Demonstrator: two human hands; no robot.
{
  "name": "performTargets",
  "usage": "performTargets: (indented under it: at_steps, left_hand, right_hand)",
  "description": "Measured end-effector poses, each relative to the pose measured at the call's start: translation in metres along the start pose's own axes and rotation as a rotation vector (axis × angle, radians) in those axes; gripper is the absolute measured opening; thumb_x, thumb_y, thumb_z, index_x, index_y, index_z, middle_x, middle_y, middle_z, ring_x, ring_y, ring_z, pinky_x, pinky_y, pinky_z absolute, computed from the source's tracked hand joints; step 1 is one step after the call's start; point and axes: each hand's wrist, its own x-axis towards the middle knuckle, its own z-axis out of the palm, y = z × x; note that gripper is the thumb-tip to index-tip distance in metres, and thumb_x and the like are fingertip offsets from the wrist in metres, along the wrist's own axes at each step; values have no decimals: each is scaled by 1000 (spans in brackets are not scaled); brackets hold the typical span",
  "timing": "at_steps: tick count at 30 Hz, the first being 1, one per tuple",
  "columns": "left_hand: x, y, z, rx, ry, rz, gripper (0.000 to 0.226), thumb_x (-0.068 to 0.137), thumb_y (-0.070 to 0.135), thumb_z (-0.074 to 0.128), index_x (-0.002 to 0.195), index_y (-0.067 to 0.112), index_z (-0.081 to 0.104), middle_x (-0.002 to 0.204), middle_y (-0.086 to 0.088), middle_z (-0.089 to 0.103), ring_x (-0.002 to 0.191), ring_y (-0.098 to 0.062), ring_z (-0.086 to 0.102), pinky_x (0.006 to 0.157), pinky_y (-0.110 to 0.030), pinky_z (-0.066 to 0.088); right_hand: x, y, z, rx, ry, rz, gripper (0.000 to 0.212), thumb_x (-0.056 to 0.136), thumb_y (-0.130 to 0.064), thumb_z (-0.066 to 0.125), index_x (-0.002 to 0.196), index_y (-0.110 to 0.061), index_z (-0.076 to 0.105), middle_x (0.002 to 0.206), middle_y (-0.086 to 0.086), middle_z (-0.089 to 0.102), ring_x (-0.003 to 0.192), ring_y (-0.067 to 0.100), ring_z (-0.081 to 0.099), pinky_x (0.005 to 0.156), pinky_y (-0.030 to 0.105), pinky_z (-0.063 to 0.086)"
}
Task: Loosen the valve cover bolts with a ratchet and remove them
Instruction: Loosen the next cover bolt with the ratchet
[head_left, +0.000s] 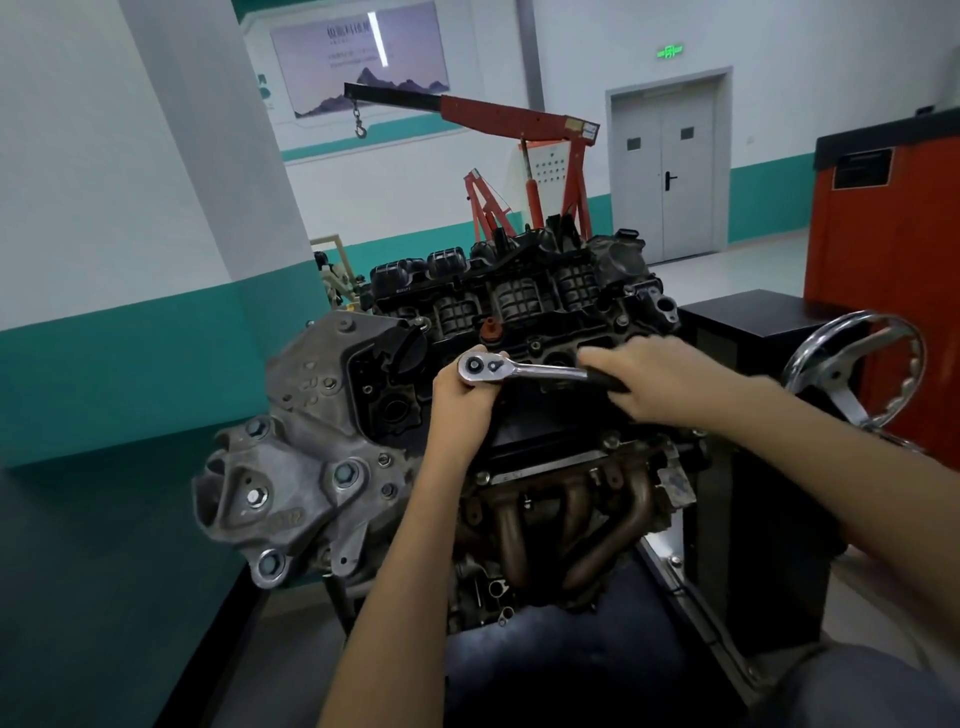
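Fingers (610, 358) of the right hand (654, 379) wrap the ratchet (524, 370) handle for leverage, while the left hand (462, 400) grips its head, likely steadying it on a bolt hidden beneath, in the valve cover (519, 312).

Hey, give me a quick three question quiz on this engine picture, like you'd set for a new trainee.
1. Which part of the chrome ratchet does the right hand grip? A) its round head B) its black handle C) no part of it
2. True or false: the left hand is off the ratchet.
3. Fill in: behind the grimy metal engine stands a red steel hoist whose black boom carries a chain and a ____.

Key: 1 B. 2 False, it holds the head end. 3 hook.
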Motion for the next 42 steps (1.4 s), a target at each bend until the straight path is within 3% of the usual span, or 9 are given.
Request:
performTargets:
  at_steps: [4,8,12,16,23,27,30,35,42]
  left_hand:
    - [-4,-3,-1,-42,44,1,36,96,5,54,65,8,38,57,8,38,59,-7,38,63,-18,38]
    - [-6,-1,5,-43,63,17,45,97,11,57,64,15,27,62,0,24,60,-11,26,57,-17,31]
    - [-4,-1,5,-38,97,6,41,97,11,59,67,8,30,68,-10,21,62,-15,21,55,-20,25]
    - [-4,-2,2,-15,28,-11,48,97,16,59,61,22,27,61,1,25,61,-14,24,57,-28,24]
    - [-2,-1,-2,6,10,1,37,91,7,53,61,27,58,55,13,43,58,-6,36,59,-23,33]
    - [-5,-7,-4,-81,79,-16,31,94,9,56,66,22,57,58,15,53,60,1,50,63,-10,42]
    - [-5,-7,1,-60,76,-21,44,96,15,59,61,22,34,56,12,34,57,-7,33,57,-20,32]
    - [-3,-6,3,-143,111,-58,42,96,8,59,66,14,30,59,6,27,53,-2,30,54,-14,30]
    - [1,0,-3,30,-55,-64,44,93,13,58,59,22,33,58,9,33,60,-9,30,60,-27,29]
  right_hand:
    - [-10,-21,16,46,94,57,27,88,-18,58,112,-22,47,79,1,58,77,30,64,61,29,38]
    - [-47,-106,71,641,135,360,34,85,-11,60,116,-18,46,72,1,54,66,25,59,56,25,40]
    - [-34,-173,94,969,197,411,42,86,-4,54,126,-9,42,77,7,57,73,27,62,64,35,52]
    - [-43,-117,79,808,74,337,40,85,-7,57,121,-17,45,71,0,46,62,22,50,63,30,44]
    - [8,-1,-7,-85,43,-6,31,90,-18,55,119,-24,46,73,-4,47,62,22,49,56,29,36]
    - [-11,-32,16,28,86,121,31,88,-20,57,116,-21,44,87,9,62,80,33,63,66,37,44]
    - [-44,-90,54,486,92,335,32,86,-16,57,114,-19,42,81,8,57,79,35,62,65,36,46]
    - [-35,-181,85,955,177,463,38,88,-9,53,124,-13,41,82,4,56,75,24,61,67,34,53]
    - [-33,-44,36,415,-36,209,44,86,-13,60,126,-26,48,82,2,53,61,17,54,56,24,45]
